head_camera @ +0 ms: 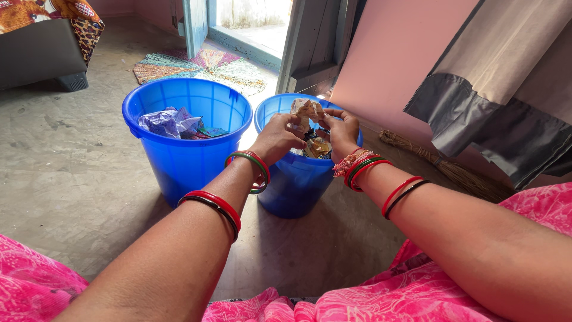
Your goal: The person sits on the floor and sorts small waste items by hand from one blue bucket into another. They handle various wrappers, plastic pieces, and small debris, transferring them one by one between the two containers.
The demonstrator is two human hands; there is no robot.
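Near the middle of the frame, a little above centre, both hands met over the right-hand blue bucket [296, 179]. Between them they held a crumpled wrapper [305, 111], a pale cream and tan scrap with a papery, creased look. Its long axis stood roughly upright, the top end pointing toward the upper edge of the frame and the lower end dipping toward the bucket's mouth. It sat above the rim, not down inside.

The left hand [279, 138] was closed, its fingers curled and pinching the wrapper's left side. The right hand [342, 132] was closed too, fingers bent around the wrapper's right side, thumb tucked on top. The two hands were just beside each other, with the wrapper touching both.

Below the wrapper, inside that bucket, lay more scraps [317, 147] in yellow, dark and pale tones; their exact kind could not be told. To the left, touching or nearly touching the first bucket, stood a larger blue bucket [179, 161] holding a bunched lilac and white plastic bag [168, 121] and a few coloured scraps.

Red and green bangles [255, 164] ringed both wrists. A woven mat [202, 65] lay at upper centre by the doorway, and a grass broom [444, 167] lay along the pink wall at right. Pink patterned cloth [381, 298] filled the bottom edge.
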